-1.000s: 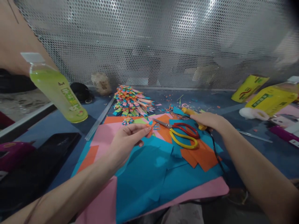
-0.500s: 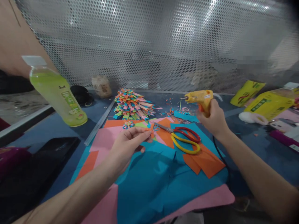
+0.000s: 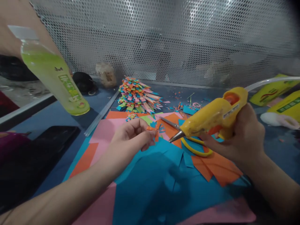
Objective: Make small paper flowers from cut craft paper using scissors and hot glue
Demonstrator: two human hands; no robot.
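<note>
My left hand (image 3: pixel 131 137) pinches a small orange paper piece (image 3: pixel 153 132) between thumb and fingers above the coloured paper sheets (image 3: pixel 150 175). My right hand (image 3: pixel 236 139) grips a yellow hot glue gun (image 3: pixel 211 117), its metal nozzle pointing left and down, a short gap from the paper piece. Scissors with yellow and red handles (image 3: pixel 194 148) lie on the sheets, partly hidden behind the glue gun and my right hand.
A heap of small multicoloured folded papers (image 3: pixel 138 97) sits behind the sheets. Another person's hand holds a green drink bottle (image 3: pixel 53 75) at the upper left. Perforated metal screen (image 3: pixel 164 37) at the back. Yellow packages (image 3: pixel 281 97) on the right, dark objects (image 3: pixel 35 156) on the left.
My right hand picked the glue gun off the table, raised it and swung its nozzle left toward the paper piece in my left hand. The green bottle rose slightly.
</note>
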